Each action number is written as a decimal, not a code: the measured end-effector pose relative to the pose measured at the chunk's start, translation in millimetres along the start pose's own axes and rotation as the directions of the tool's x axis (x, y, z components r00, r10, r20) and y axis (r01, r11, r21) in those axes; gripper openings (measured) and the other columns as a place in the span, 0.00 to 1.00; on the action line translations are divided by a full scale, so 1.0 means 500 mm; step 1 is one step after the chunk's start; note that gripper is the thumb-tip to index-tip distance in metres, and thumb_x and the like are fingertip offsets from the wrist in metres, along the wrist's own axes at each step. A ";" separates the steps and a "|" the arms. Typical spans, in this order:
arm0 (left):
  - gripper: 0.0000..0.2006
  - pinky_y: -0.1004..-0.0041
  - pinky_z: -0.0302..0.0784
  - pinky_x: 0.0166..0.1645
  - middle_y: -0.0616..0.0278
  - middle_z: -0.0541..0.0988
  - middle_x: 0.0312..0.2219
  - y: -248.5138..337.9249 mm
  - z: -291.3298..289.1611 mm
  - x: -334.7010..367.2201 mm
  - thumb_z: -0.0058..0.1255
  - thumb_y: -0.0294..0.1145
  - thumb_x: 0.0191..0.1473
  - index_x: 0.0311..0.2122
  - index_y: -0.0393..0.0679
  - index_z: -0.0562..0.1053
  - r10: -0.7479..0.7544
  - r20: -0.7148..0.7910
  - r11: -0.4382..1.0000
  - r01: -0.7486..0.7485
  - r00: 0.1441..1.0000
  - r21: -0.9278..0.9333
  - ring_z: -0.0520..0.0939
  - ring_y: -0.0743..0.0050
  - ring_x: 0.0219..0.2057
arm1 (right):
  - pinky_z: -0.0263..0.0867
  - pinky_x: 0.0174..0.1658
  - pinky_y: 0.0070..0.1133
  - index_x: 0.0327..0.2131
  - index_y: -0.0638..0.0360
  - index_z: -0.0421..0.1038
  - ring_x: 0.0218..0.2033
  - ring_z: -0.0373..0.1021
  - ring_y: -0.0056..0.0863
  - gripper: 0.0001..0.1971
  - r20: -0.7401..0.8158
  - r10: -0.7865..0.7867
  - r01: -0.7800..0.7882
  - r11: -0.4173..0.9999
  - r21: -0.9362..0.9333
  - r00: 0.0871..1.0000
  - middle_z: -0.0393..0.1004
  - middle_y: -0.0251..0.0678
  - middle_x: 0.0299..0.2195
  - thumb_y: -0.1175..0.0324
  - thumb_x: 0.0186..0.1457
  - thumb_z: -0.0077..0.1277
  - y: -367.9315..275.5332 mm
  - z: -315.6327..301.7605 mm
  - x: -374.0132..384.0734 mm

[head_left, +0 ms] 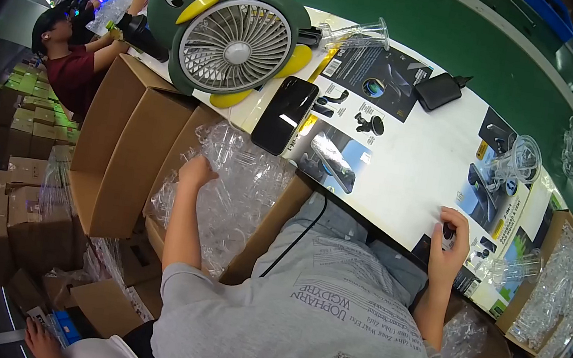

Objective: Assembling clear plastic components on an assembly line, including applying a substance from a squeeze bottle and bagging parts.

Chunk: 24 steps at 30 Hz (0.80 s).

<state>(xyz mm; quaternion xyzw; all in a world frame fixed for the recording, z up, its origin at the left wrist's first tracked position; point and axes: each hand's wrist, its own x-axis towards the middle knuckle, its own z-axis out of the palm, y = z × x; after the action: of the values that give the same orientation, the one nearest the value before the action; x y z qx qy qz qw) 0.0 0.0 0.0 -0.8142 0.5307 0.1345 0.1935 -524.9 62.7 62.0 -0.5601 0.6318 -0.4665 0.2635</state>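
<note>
My left hand (197,170) is down in an open cardboard box (282,211) heaped with clear plastic pieces (237,190). Its fingers are bent and drawn together against the pieces; what they hold, if anything, does not show. At the near edge of the table (405,166), my right hand (450,247) rests with thumb and fingers curved apart. A dark patch shows between them, which may be print on the table covering. Clear round plastic pieces (523,159) stand farther right, and another clear plastic piece (517,268) lies near the right end.
A green penguin-shaped fan (237,53), a black phone (284,116), a black pouch-like item (439,91) and clear tubular plastic (356,36) sit on the table. Another carton (551,249) of clear pieces stands at right. Cartons (22,211) are stacked left; a co-worker (71,68) works beyond.
</note>
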 end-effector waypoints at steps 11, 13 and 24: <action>0.05 0.77 0.67 0.28 0.68 0.72 0.16 -0.071 -0.149 -0.023 0.56 0.29 0.40 0.23 0.40 0.75 0.319 0.151 0.865 -0.223 0.936 -0.449 0.70 0.82 0.22 | 0.58 0.41 0.16 0.33 0.64 0.67 0.36 0.64 0.22 0.08 -0.014 -0.012 0.012 1.000 -0.010 1.000 0.70 0.35 0.36 0.80 0.45 0.46 0.006 0.000 0.002; 0.05 0.80 0.65 0.27 0.71 0.72 0.18 -0.058 -0.189 -0.043 0.54 0.29 0.42 0.24 0.39 0.73 0.416 0.094 0.732 -0.272 0.904 -0.624 0.69 0.86 0.21 | 0.58 0.40 0.16 0.33 0.64 0.67 0.36 0.64 0.22 0.08 -0.017 -0.013 0.013 1.000 -0.012 1.000 0.70 0.35 0.36 0.80 0.45 0.46 0.003 0.001 0.002; 0.04 0.83 0.63 0.27 0.74 0.69 0.18 -0.037 -0.273 -0.130 0.48 0.26 0.42 0.24 0.37 0.68 0.421 0.062 0.759 -0.314 0.905 -0.570 0.66 0.88 0.21 | 0.59 0.39 0.16 0.33 0.64 0.67 0.34 0.64 0.21 0.08 -0.037 -0.045 0.045 0.999 -0.001 0.998 0.70 0.36 0.36 0.80 0.45 0.46 0.003 0.000 -0.004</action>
<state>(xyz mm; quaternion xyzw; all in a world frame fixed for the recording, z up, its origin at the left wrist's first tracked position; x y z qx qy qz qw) -7.1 -3.1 152.2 -0.6978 0.5991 0.3915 -0.0288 -525.2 64.6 60.6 -0.5655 0.6237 -0.4827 0.2414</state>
